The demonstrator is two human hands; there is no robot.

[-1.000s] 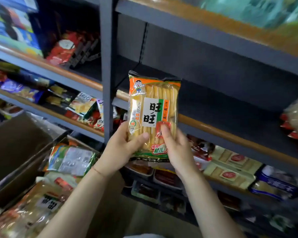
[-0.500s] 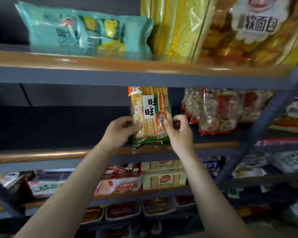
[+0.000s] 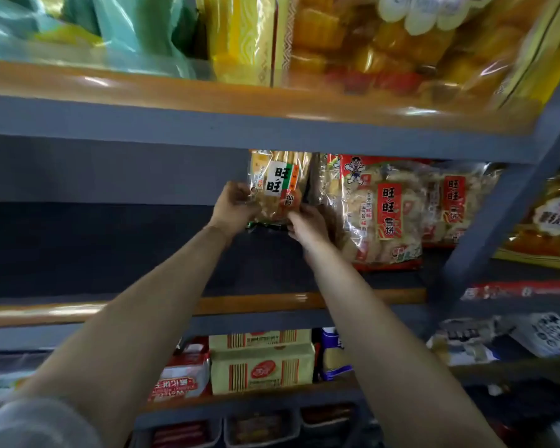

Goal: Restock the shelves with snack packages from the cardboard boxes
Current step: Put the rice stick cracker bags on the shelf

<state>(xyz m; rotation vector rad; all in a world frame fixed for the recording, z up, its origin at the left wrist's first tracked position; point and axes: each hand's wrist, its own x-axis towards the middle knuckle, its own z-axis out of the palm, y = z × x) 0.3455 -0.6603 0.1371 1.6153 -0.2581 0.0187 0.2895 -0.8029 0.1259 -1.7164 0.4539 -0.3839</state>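
Note:
An orange and green rice cracker package [image 3: 280, 185] stands upright at the back of the dark middle shelf [image 3: 110, 253]. My left hand [image 3: 235, 206] grips its left edge and my right hand [image 3: 306, 224] pinches its lower right corner. The package sits just left of a red rice cracker bag [image 3: 385, 215], close to it. Its top is hidden behind the shelf board above. No cardboard box is in view.
The shelf above [image 3: 240, 124] carries teal and yellow bags. A blue upright post [image 3: 498, 227] stands at the right, with more bags [image 3: 550, 221] beyond it. Below are cream boxes [image 3: 262, 367] and red packs [image 3: 181, 376]. The middle shelf's left half holds nothing.
Both hands have carried the package from in front of the shelf edge deep into the middle shelf, next to the red bags. The view has swung up and right, away from the cardboard box.

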